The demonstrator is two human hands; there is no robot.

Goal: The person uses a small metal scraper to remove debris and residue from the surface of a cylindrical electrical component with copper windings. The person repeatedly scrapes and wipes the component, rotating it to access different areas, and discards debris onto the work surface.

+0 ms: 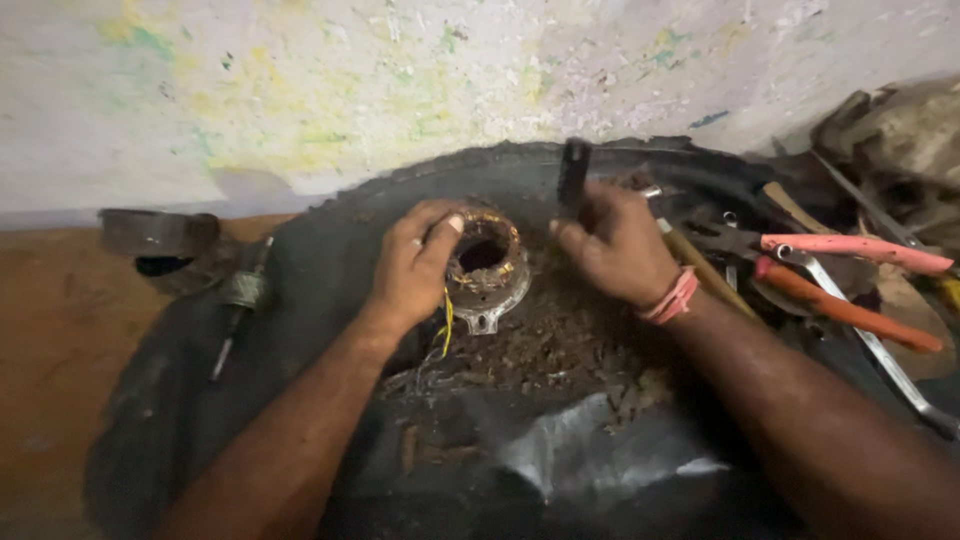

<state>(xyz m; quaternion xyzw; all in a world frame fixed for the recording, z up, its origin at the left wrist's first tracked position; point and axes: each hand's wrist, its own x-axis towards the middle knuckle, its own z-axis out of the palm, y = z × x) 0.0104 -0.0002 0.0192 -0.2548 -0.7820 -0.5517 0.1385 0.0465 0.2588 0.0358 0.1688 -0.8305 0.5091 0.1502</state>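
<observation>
My left hand (412,262) grips the side of a round metal motor stator (487,265) with copper windings, thumb on its rim; a yellow wire (445,325) hangs below it. The stator rests on a worn black tyre (300,260) lying flat. My right hand (612,245), with a pink thread band at the wrist, is closed around a dark metal tool (573,175) that stands upright just right of the stator.
Pliers with pink and orange handles (860,250), a spanner (880,355) and a wooden handle (700,265) lie at the right. A screwdriver (235,310) and a round metal cover (158,235) lie at the left. A stained wall stands behind. Copper scraps litter the tyre's middle.
</observation>
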